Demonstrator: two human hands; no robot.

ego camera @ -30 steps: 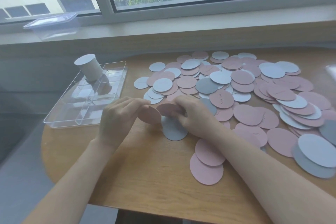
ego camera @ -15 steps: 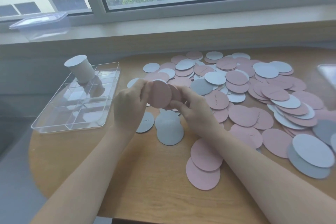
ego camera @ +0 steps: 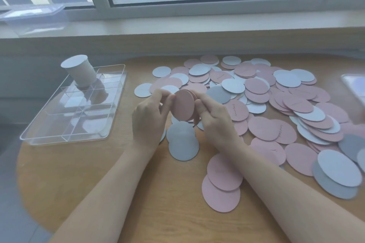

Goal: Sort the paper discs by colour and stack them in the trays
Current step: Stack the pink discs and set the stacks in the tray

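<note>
Head view
Left hand: raised above the table, fingers curled, pinching the left edge of the pink disc stack.
Right hand: raised opposite, thumb and fingers curled round the right edge of the same stack.
Pink disc stack: a few pink discs held on edge between both hands, faces roughly upright, clear of the table; exact count cannot be told.
Loose discs: pink, white and grey, spread overlapping across the centre and right of the table.
Grey discs: two overlapping, flat on the table directly below the hands.
Tray: clear, divided into compartments, at the left of the table, well apart from the hands.
White disc column: tall, tilted, standing in a far compartment of the tray.
Table: wooden, rounded edge.
Clear box: on the windowsill, far left.
</note>
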